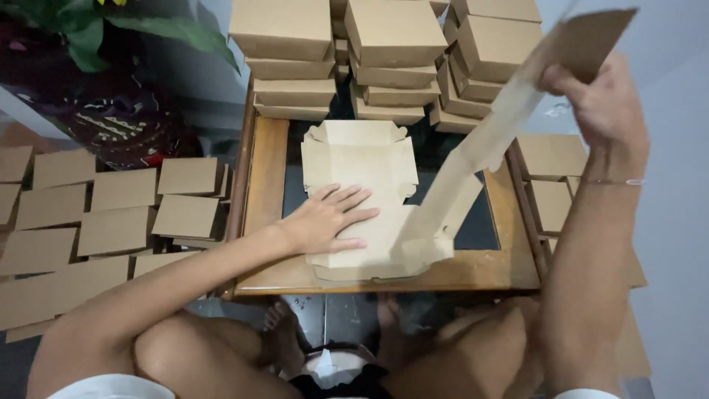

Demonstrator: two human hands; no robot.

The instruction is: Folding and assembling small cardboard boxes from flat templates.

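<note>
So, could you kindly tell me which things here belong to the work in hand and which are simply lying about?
In hand:
left hand
right hand
flat box blank
raised cardboard piece
folded boxes
flat cardboard sheets
wooden table

Lying about:
potted plant

Soft, even indoor light, faint shadows, wide-angle stretching at the edges, and motion blur on the raised cardboard strip (pixel 509 111).

left hand (pixel 329 220): flat, fingers spread, palm down | right hand (pixel 602 100): raised, fingers apparently pinched shut
</note>
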